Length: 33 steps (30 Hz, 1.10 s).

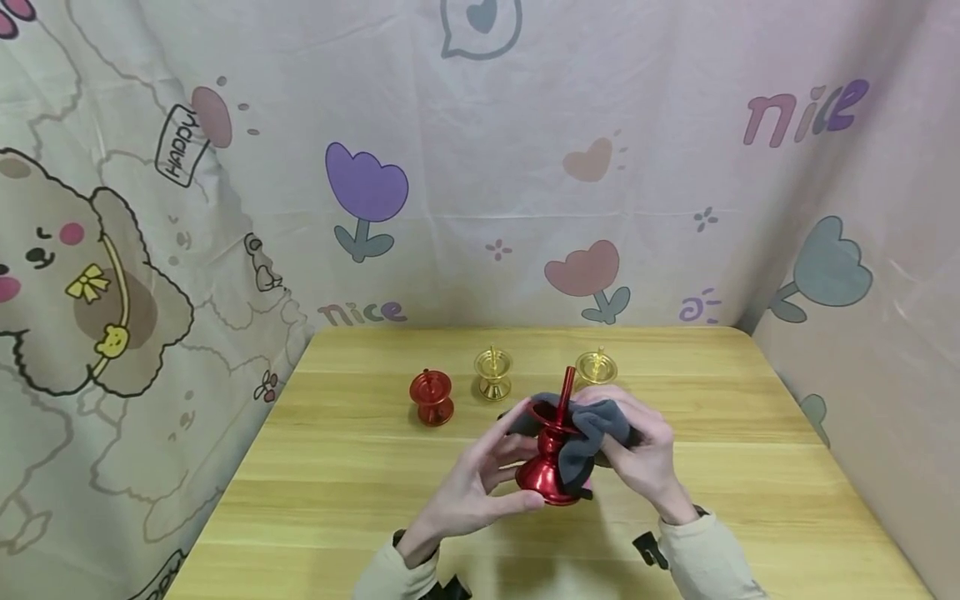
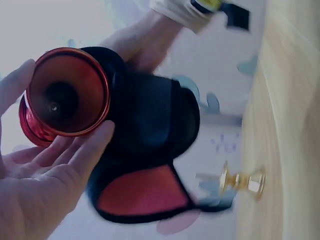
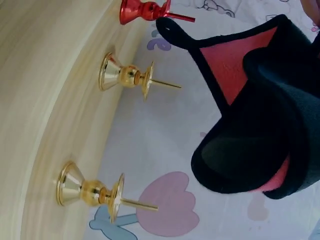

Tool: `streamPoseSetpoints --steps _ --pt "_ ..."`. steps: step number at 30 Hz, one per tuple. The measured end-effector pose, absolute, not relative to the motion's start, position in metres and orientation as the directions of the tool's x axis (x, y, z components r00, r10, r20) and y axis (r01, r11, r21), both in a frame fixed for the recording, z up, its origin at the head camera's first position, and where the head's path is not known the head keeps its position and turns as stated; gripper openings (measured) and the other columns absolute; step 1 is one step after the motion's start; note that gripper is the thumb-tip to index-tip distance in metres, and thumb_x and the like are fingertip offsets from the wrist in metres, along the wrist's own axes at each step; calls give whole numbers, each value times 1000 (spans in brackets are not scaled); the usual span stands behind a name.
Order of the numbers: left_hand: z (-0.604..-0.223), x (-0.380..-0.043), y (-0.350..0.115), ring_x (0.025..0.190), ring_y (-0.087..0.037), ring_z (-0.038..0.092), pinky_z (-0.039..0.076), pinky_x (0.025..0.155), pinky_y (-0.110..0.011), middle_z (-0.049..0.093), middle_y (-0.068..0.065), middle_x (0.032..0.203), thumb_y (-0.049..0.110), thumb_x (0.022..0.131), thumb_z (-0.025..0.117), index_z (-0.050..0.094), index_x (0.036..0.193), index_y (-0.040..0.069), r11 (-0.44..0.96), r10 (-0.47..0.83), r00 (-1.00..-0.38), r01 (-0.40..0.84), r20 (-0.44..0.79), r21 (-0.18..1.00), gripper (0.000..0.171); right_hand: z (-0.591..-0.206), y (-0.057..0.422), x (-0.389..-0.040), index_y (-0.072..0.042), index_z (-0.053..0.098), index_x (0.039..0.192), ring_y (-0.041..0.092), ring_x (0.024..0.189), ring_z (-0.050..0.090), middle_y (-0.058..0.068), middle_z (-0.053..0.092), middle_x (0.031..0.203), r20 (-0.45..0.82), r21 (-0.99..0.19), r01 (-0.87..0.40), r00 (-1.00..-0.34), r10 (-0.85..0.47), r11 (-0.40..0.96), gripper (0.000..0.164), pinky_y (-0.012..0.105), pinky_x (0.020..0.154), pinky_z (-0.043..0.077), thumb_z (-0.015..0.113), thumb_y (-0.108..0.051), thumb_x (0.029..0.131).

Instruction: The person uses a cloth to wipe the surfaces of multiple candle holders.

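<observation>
A shiny red candle holder (image 1: 542, 478) with a thin upright spike is held above the table, leaning slightly. My left hand (image 1: 474, 490) grips it from the left, thumb near the base and fingers behind. In the left wrist view its hollow round underside (image 2: 80, 112) faces the camera between thumb and fingers. A dark grey cloth (image 1: 588, 437) is pinched in my right hand (image 1: 647, 446) and wraps the holder's right side, up to the dish. The cloth's pink side and black edging (image 3: 206, 75) hang down, with a small loop at one corner.
Behind the hands, another red candle holder (image 1: 432, 402) and two gold candle holders, one in the middle (image 1: 493, 375) and one on the right (image 1: 597, 367), stand on the wooden table (image 1: 322, 500). A printed cloth backdrop (image 1: 465, 150) rises around the table's back and sides.
</observation>
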<state>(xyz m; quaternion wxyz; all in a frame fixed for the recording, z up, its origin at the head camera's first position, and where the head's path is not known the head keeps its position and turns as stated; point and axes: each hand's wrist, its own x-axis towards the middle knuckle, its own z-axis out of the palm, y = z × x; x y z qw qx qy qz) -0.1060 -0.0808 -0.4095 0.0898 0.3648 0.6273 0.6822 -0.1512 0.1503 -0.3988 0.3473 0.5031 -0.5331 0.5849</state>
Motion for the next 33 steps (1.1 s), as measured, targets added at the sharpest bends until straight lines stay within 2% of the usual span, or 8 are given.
streamPoseSetpoints --steps 7,11,14,19,22,27,30,33 --pt "-411 -100 -76 121 -18 59 59 96 -31 59 -19 132 8 78 87 19 162 15 -20 491 -760 479 426 878 108 -392 148 -151 19 67 96 30 103 68 27 69 99 976 -154 -981 -134 -172 -114 17 32 101 55 70 3 90" --pt "-410 -101 -78 117 -18 65 60 95 -33 65 -21 125 3 77 86 23 160 9 -24 468 -733 548 494 836 105 -389 147 -149 20 66 96 30 105 68 26 68 99 976 -135 -983 -111 -188 -123 18 32 101 55 69 2 91" --pt "-411 -104 -82 117 -15 65 59 98 -36 66 -27 123 -4 78 83 22 160 7 -125 513 -684 538 519 833 102 -387 146 -148 20 66 95 31 106 67 26 68 99 976 -145 -973 -111 -189 -178 16 33 101 55 69 5 90" --pt "-412 -109 -88 124 -13 62 53 107 -40 60 -37 128 -10 84 74 14 162 8 -273 614 -619 416 490 868 100 -388 148 -145 18 66 99 28 109 67 23 70 105 964 -237 -937 -193 -183 -256 13 32 103 54 67 10 88" --pt "-410 -107 -87 128 -15 59 53 106 -35 58 -31 136 -2 85 77 9 163 13 -181 627 -645 426 438 886 104 -390 149 -146 17 67 99 27 109 67 23 71 107 960 -254 -936 -214 -181 -245 15 31 103 54 65 15 84" --pt "-407 -99 -81 123 -17 61 57 97 -28 60 -17 133 10 77 87 12 163 25 -3 540 -748 456 385 890 115 -389 148 -148 20 67 98 29 107 68 26 70 104 972 -184 -966 -150 -184 -184 14 32 102 55 68 11 87" --pt "-406 -97 -81 118 -16 64 58 97 -31 65 -17 127 8 78 86 18 162 20 3 504 -754 489 421 873 109 -388 146 -147 20 67 97 30 106 68 27 69 102 974 -161 -972 -128 -187 -173 18 33 101 55 70 5 89" --pt "-406 -99 -84 118 -15 65 58 99 -34 66 -23 126 1 81 82 21 161 14 -75 536 -710 499 457 864 102 -387 147 -146 20 66 97 31 105 67 26 69 102 972 -179 -964 -143 -186 -194 16 33 101 54 69 6 89"
